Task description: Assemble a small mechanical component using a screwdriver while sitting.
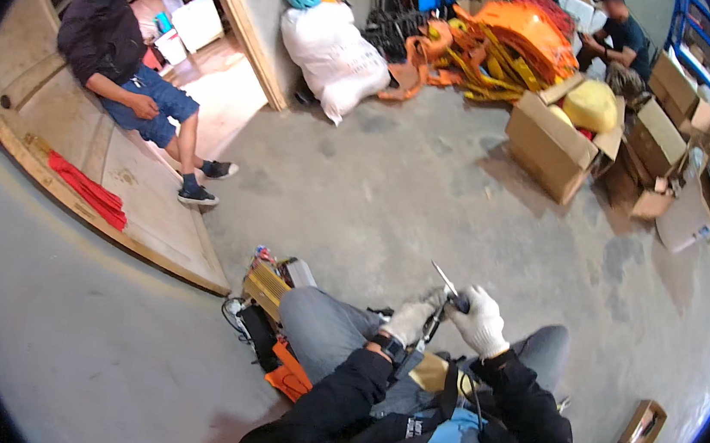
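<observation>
Both my hands wear white knit gloves and meet above my lap. My right hand (483, 321) is closed around the dark handle of a tool with a slim, pointed metal blade (443, 275); whether it is a knife or a screwdriver I cannot tell. Close beside it, my left hand (410, 321) is closed on a long black-and-grey rod-like thing (428, 331), which slants down toward my lap. Its kind is unclear, and the fingers hide part of it. A tan piece (436, 374) lies on my lap beneath the hands.
By my left knee sit a gold-coloured metal box (265, 288) and an orange case (290, 374). A wooden door panel (78, 140) with a seated person (129, 68) is at left. Cardboard boxes (553, 147), a white sack (338, 57) and another person (623, 42) are farther off.
</observation>
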Tool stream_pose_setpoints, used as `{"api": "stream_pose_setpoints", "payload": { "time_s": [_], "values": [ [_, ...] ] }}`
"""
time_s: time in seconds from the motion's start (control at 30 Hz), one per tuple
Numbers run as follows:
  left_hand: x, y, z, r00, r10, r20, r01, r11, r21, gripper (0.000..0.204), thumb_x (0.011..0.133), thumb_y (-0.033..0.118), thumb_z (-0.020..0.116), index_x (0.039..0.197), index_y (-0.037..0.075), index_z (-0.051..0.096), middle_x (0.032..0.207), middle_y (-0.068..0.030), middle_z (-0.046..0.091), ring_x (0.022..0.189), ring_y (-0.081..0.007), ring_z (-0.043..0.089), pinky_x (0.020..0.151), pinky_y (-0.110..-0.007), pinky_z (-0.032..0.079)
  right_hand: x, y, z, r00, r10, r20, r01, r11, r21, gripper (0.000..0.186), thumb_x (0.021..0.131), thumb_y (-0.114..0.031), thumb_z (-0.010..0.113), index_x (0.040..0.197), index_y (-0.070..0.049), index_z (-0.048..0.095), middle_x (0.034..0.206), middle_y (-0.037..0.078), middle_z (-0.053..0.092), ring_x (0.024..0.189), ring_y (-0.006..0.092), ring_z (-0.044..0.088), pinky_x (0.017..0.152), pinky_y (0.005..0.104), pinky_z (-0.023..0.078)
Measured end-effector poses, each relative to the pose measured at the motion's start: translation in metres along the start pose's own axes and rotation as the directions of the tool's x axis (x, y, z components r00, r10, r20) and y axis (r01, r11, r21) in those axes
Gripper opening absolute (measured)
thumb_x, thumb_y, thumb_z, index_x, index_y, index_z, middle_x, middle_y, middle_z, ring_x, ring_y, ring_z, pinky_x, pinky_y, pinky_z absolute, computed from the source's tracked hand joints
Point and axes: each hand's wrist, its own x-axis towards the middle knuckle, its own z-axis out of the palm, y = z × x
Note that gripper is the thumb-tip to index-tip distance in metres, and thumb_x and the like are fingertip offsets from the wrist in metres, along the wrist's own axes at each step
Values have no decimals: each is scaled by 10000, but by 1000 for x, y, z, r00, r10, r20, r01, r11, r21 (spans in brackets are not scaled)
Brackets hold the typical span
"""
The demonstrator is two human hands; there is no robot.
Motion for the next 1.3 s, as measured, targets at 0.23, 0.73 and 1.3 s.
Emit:
{"api": "stream_pose_setpoints", "payload": {
  "time_s": [0.23,0.73,1.3],
  "values": [
    [-7,27,4,993,-121,11,116,974,195,427,997,496,657,1118,92,726,872,27,663,744,-97,563,676,-230,471,4,19,21,980,-166,-111,156,983,-97,263,818,-244,780,790,-41,615,791,179,611,772,422,614,670,496,486],
    [23,-31,-18,993,-52,108,52,999,2,290,1055,233,603,1287,71,668,909,66,642,741,-37,541,639,-196,431,3,32,27,994,-110,-28,107,990,-93,236,741,-236,752,820,-41,645,831,174,652,830,402,643,721,492,511],
    [14,2,-2,996,-57,-62,57,998,2,303,1020,164,640,1297,41,644,938,-3,695,734,-71,592,630,-218,471,11,4,12,994,103,32,-101,993,-60,345,795,-321,718,952,-18,662,949,232,686,946,430,670,820,505,540]
  ]
}}
